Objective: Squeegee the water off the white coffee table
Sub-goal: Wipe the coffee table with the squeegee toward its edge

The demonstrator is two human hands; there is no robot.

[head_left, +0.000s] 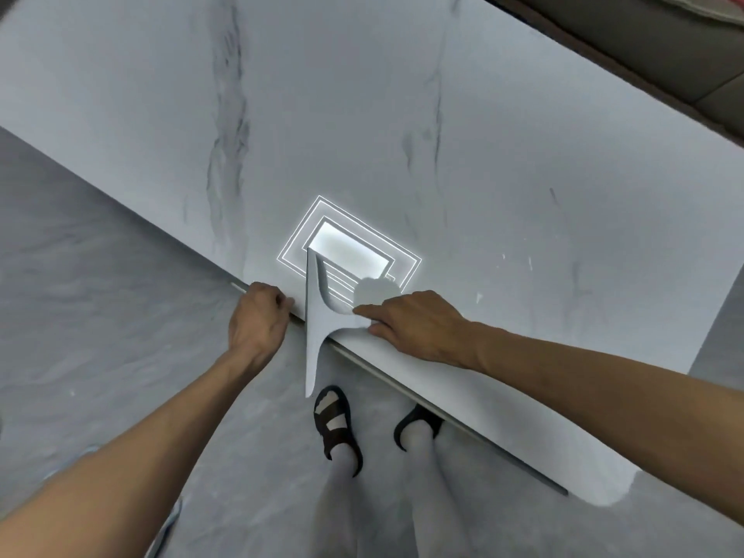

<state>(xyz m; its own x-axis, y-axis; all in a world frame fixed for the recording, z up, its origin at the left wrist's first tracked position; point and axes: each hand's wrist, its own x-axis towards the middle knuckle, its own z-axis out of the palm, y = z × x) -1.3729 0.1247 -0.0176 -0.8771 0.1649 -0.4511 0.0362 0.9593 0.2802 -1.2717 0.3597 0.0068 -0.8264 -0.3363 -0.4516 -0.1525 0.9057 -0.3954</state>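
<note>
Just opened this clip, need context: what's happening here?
A person is squeegeeing a white marble-look coffee table. The right hand holds the handle of a white squeegee, whose blade crosses the near edge and partly overhangs the floor. The left hand grips that edge beside the blade. A few small streaks, perhaps water, show farther right.

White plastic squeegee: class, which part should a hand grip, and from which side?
Grip the white plastic squeegee by its narrow handle stem, coming from the right. Its long straight blade runs down the left side, overhanging the white marble-patterned table's near edge; the body tapers rightward into the stem, where the right hand pinches it.
</note>
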